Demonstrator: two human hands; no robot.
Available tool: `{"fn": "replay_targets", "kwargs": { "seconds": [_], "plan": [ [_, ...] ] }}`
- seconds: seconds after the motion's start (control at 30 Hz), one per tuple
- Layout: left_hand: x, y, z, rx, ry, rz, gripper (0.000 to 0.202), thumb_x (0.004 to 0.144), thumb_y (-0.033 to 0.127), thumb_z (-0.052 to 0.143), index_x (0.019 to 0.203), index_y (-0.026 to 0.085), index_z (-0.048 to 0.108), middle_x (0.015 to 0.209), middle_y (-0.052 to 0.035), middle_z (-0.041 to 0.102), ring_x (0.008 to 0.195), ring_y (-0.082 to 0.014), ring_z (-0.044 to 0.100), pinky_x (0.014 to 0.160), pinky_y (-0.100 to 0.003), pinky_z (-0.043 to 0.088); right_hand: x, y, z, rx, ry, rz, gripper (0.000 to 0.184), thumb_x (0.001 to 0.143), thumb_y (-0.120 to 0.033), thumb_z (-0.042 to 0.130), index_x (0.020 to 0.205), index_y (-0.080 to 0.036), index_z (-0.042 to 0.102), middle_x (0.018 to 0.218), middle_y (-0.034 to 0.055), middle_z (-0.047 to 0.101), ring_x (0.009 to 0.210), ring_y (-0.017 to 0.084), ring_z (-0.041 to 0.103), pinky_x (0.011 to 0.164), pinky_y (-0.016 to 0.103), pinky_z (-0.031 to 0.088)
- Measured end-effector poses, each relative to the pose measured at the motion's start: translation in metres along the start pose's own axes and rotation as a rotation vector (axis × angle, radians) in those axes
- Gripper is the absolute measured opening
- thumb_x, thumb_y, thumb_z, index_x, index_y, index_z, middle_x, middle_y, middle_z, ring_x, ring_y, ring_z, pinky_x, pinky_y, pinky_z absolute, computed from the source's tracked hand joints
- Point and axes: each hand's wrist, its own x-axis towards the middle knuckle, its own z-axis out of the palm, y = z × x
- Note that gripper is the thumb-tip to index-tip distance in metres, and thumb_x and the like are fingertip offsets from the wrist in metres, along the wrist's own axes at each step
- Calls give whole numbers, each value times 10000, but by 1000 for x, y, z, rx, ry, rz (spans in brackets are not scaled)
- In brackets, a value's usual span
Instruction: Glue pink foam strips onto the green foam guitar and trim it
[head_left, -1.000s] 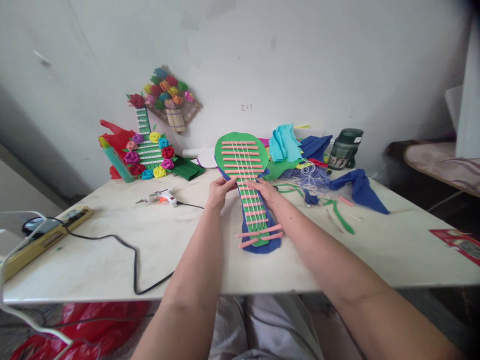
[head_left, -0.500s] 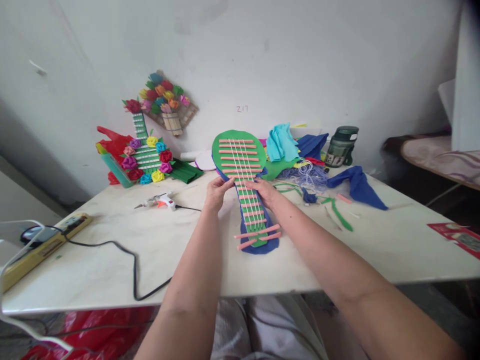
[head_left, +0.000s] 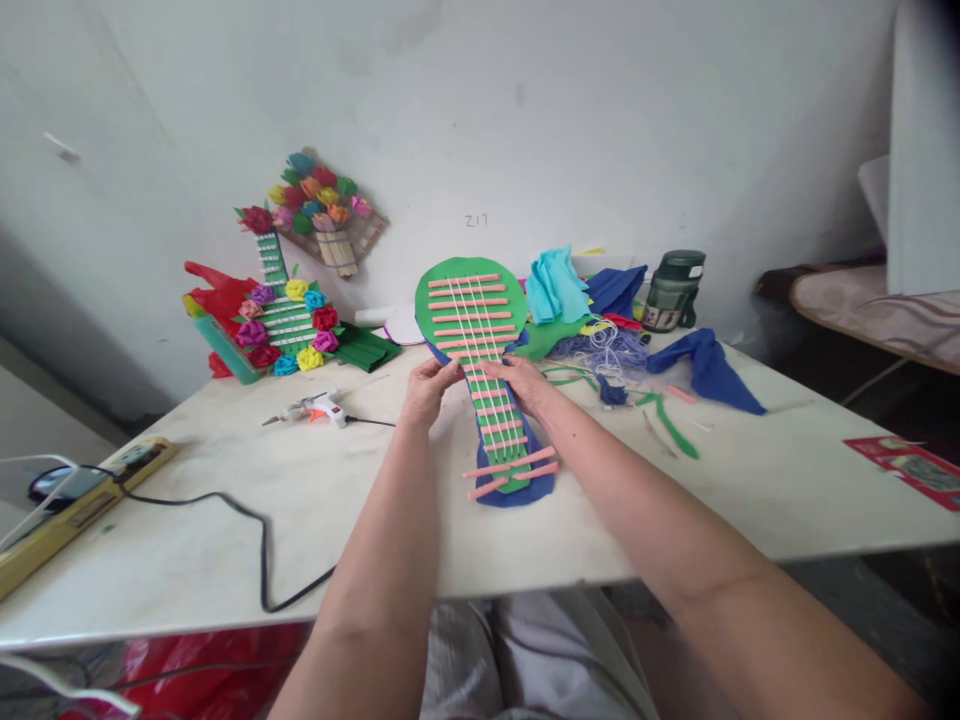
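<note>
Both hands grip a green paper guitar (head_left: 517, 345), tilted with its round body away from me and its neck toward me. Pink strips cross its front, and white strings run lengthwise over them. My left hand (head_left: 430, 388) pinches the left edge where body meets neck. On the opposite edge, my right hand (head_left: 525, 382) is closed with its thumb on the front. Blue crepe paper (head_left: 540, 490) shows behind the neck and under the lower body. Pink sticks spread out at the neck's end. The fingers behind the guitar are hidden.
A hot glue gun (head_left: 326, 408) lies left, near a yellow power strip (head_left: 82, 515) with a black cable. Behind stands a flower-trimmed paper guitar (head_left: 289, 325). To the right are crepe paper (head_left: 556, 287), tangled string (head_left: 604, 345), a dark green bottle (head_left: 675, 290) and a red card (head_left: 907, 470).
The whole view has shifted slightly, so things sit a little further left. Both hands keep the same hold on the guitar, with little other visible change.
</note>
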Motion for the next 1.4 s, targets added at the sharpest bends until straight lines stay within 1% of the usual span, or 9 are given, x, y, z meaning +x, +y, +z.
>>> {"fn": "replay_targets", "kwargs": {
  "seconds": [0.13,0.4,0.53,0.73,0.87,1.0,1.1,1.23,1.4],
  "plan": [
    [0,0,-2,-71,4,-10,319,578,422,816,642,152,659,662,-16,653,644,-127,616,733,-312,520,-1,-2,0,-6,-3,-7,290,509,-273,855,685,-166,651,618,-3,694,546,138,626,595,278,544],
    [-3,1,-6,-69,-23,-69,257,527,316,849,638,156,682,678,-27,677,660,-140,633,783,-338,509,-6,-12,-7,-36,-101,72,280,584,-258,833,774,-162,650,663,17,707,557,150,636,583,299,566],
    [-3,4,-7,-25,-33,-81,255,514,297,852,642,152,685,722,-48,703,679,-154,646,780,-341,506,-5,-17,-10,-43,-73,84,245,621,-226,820,780,-153,648,647,21,703,538,145,630,539,275,555],
    [-1,6,-9,38,46,-70,281,526,283,829,695,131,662,738,-61,707,608,-126,635,656,-273,505,-12,-27,-7,-120,-31,75,204,658,-219,799,759,-138,642,619,25,696,506,135,613,522,266,541],
    [2,8,-9,16,58,-75,320,520,234,791,793,134,659,672,-7,674,398,-71,523,420,-211,413,-13,-28,-6,-141,-34,89,232,627,-222,818,747,-140,637,636,29,705,508,137,615,518,275,547],
    [3,15,-6,-85,110,-110,241,588,188,718,803,135,623,695,-25,680,534,-115,635,494,-205,474,-9,-23,-7,-148,-12,100,255,597,-230,838,702,-151,619,636,28,707,505,133,617,512,266,552],
    [3,21,-5,-124,98,-202,198,664,299,683,751,142,600,680,-49,679,577,-146,662,500,-215,475,-6,-20,-9,-165,-7,111,255,587,-228,842,700,-150,627,626,30,706,502,140,622,500,262,548],
    [6,19,-7,17,120,-291,422,680,575,657,679,162,573,559,-33,620,363,-102,524,344,-226,282,-5,-17,-10,-192,-29,121,229,585,-218,837,715,-151,662,612,23,703,504,139,626,494,251,540],
    [7,12,-11,122,216,-292,566,681,715,583,727,152,615,523,-51,608,422,-144,565,386,-251,276,-6,-15,-4,-233,-80,123,241,544,-230,850,688,-147,675,621,14,703,544,129,636,555,245,548]
  ]
}}
